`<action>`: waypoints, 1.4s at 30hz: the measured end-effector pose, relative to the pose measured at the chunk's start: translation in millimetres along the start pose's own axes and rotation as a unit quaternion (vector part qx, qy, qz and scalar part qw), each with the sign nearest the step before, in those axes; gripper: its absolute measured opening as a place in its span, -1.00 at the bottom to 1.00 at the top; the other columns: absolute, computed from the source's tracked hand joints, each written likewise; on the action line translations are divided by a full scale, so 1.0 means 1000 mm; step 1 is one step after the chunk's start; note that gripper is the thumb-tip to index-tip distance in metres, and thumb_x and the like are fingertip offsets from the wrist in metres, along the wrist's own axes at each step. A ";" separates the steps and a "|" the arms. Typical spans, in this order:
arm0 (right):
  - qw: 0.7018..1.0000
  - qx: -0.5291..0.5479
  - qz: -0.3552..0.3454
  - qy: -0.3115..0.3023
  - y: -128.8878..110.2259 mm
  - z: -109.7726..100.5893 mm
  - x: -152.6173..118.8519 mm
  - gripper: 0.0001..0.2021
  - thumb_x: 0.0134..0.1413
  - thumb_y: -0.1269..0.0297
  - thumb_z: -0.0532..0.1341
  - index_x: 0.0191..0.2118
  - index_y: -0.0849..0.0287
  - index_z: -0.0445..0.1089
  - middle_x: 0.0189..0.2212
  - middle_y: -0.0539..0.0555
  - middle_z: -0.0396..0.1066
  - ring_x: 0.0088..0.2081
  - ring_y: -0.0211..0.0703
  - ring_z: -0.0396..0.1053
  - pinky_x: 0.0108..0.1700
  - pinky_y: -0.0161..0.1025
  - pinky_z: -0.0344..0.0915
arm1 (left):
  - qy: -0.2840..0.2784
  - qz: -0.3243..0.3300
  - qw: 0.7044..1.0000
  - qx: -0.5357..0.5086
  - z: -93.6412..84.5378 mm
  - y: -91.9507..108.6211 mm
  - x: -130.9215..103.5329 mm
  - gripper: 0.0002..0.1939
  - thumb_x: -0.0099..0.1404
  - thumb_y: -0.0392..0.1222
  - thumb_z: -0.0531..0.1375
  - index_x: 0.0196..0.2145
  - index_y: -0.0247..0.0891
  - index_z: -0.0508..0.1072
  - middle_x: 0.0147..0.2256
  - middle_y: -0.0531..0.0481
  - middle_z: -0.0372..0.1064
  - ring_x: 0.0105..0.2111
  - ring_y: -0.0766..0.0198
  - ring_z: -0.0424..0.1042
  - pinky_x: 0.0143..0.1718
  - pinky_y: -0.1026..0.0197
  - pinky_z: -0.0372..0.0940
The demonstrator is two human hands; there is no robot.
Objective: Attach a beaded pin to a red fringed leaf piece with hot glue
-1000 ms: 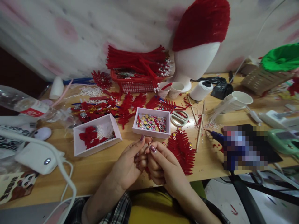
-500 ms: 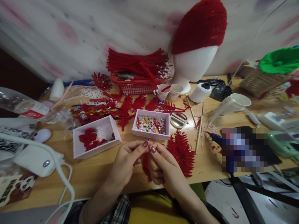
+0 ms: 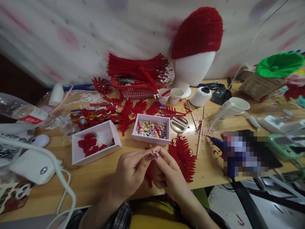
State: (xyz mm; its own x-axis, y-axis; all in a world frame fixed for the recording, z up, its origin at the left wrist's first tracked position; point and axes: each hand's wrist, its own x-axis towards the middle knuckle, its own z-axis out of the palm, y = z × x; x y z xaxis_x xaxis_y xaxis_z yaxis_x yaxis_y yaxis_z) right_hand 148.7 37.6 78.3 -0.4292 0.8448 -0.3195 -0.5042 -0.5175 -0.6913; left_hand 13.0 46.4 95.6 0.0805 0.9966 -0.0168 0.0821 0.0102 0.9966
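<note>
My left hand (image 3: 131,171) and my right hand (image 3: 168,170) meet at the front of the table, thumb tips close together in a pinch. Between and below them shows a red chenille leaf (image 3: 149,178), partly covered by the fingers of my right hand. A small gold gem (image 3: 150,146) peeks out just above the fingertips. What my left fingertips pinch is hidden. Beside my right hand lies a larger red chenille leaf spray (image 3: 182,159) with gold gems along its edge. Behind the hands stands a white box of gems and beads (image 3: 151,138).
A second white box (image 3: 95,156) holds red flowers and pearl beads. Scissors (image 3: 179,124), wooden sticks (image 3: 200,135) and a thread spool (image 3: 200,96) lie behind. At right is a blue glue gun (image 3: 218,142). A red basket (image 3: 135,93) and a mannequin head (image 3: 193,68) stand at the back.
The view has shifted slightly, so the table things sit a little further left and lower. My thumb tips have come closer together, and the small gold gem shows more clearly above them.
</note>
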 end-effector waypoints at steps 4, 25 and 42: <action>1.000 0.018 0.000 -0.004 0.001 -0.003 0.001 -0.61 0.10 -0.06 0.28 -0.35 0.07 0.11 -0.71 -0.30 -0.08 -0.71 -0.50 -0.32 -0.72 -0.55 -0.26 | 0.033 -0.096 0.985 -0.141 0.002 -0.005 0.003 -0.77 0.27 -0.12 0.29 -0.18 -0.28 0.63 -0.69 0.18 0.10 -0.67 0.39 0.07 -0.60 0.36 0.04; 0.991 -0.123 -0.034 0.051 0.005 0.000 -0.002 -0.63 0.13 -0.09 0.21 -0.36 0.11 0.16 -0.73 -0.28 0.01 -0.72 -0.48 -0.15 -0.71 -0.50 -0.17 | 0.127 -0.271 0.829 -0.473 0.016 -0.004 0.018 -0.57 0.31 -0.62 -0.02 0.03 -0.36 0.39 -0.21 -0.08 0.56 -0.22 0.34 0.59 -0.07 0.33 0.47; 0.987 -0.138 -0.030 0.075 0.004 -0.001 -0.001 -0.66 0.14 -0.04 0.20 -0.38 0.12 0.16 -0.72 -0.28 0.00 -0.72 -0.48 -0.17 -0.71 -0.47 -0.19 | 0.089 -0.223 0.858 -0.455 0.016 -0.010 0.015 -0.52 0.24 -0.58 0.11 0.06 -0.27 0.40 -0.09 -0.10 0.55 -0.04 0.22 0.54 0.06 0.23 0.41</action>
State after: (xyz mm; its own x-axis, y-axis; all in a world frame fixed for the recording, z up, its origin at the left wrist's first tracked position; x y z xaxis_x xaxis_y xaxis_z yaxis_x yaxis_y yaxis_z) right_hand 147.6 35.0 75.2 -0.2775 0.8945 -0.3504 -0.2927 -0.4261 -0.8560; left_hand 29.6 59.8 84.3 0.0832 0.8724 -0.4817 -0.7498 0.3732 0.5464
